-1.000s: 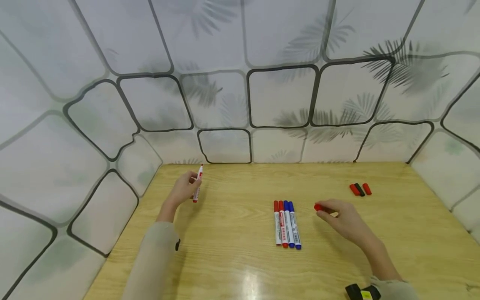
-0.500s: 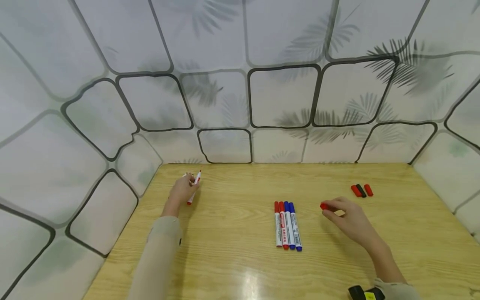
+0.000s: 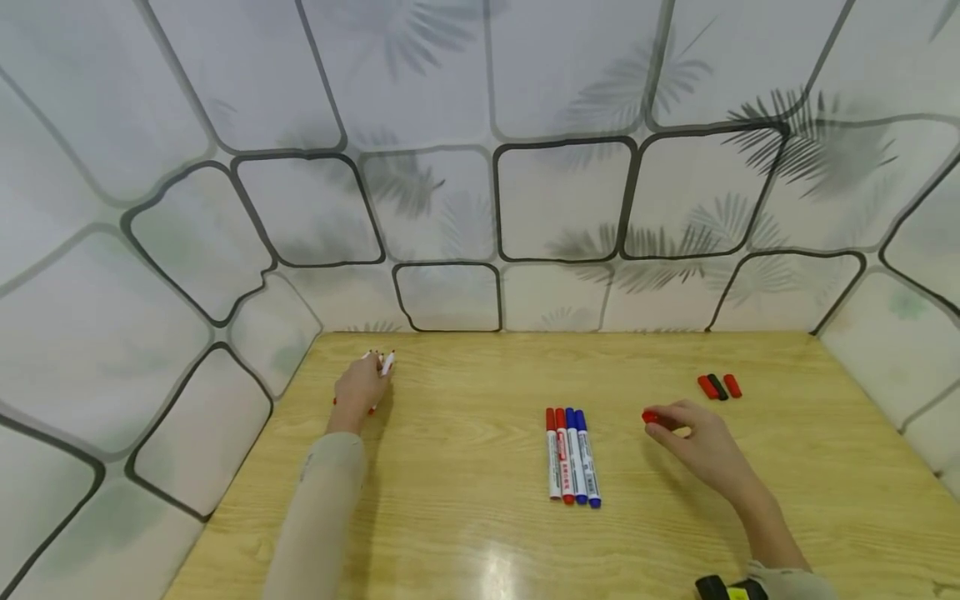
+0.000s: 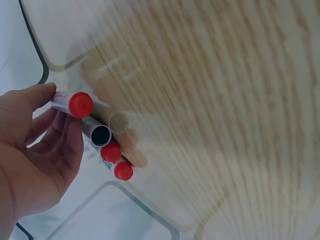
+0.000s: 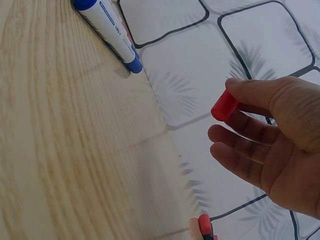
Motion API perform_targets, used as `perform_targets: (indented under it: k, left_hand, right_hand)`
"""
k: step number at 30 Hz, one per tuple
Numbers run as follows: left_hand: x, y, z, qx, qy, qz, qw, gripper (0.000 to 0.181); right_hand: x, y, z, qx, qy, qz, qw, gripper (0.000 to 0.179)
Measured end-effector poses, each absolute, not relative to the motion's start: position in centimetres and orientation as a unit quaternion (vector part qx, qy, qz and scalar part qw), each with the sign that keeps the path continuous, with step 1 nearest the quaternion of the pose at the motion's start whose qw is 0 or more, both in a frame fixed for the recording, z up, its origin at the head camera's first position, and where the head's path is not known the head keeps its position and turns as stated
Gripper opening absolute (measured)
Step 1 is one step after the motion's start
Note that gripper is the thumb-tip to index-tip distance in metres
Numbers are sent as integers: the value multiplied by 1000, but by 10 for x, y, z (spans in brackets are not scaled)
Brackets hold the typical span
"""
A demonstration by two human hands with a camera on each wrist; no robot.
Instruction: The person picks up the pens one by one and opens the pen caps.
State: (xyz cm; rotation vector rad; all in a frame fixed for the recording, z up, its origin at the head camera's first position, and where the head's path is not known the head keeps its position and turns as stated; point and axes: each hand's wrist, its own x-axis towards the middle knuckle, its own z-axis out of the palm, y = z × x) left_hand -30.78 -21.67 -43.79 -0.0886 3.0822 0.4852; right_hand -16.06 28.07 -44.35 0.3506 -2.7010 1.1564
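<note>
In the head view my left hand (image 3: pixel 360 387) is at the far left of the table, pinching an uncapped white marker (image 3: pixel 387 363). The left wrist view shows this marker's red end (image 4: pixel 81 105) between thumb and fingers. Right beside it lie several other markers (image 4: pixel 111 151), two red-ended and one with a dark hollow end; my hand partly hides them. My right hand (image 3: pixel 701 442) pinches a small red marker cap (image 5: pixel 225 106) between thumb and forefinger, above the table, right of the marker row.
A row of capped red and blue markers (image 3: pixel 573 457) lies side by side mid-table. Behind my right hand lie two red caps (image 3: pixel 732 385) and a black cap (image 3: pixel 717 387). A patterned wall (image 3: pixel 558 200) borders the table's back and sides.
My left hand has moved a little left with the uncapped marker, over to the other markers there. The right hand, still holding the red cap, has shifted slightly right.
</note>
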Motion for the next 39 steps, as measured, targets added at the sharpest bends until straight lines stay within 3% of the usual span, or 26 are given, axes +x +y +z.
perform_targets:
  k: [30, 39]
  left_hand:
    - [-312, -222, -446, -47, 988, 144, -9, 16]
    - [-308, -215, -440, -29, 985, 168, -32, 28]
  right_hand:
    - [-165, 284, -448, 100, -917, 376, 89, 26]
    - [-163, 292, -452, 86, -913, 388, 95, 26]
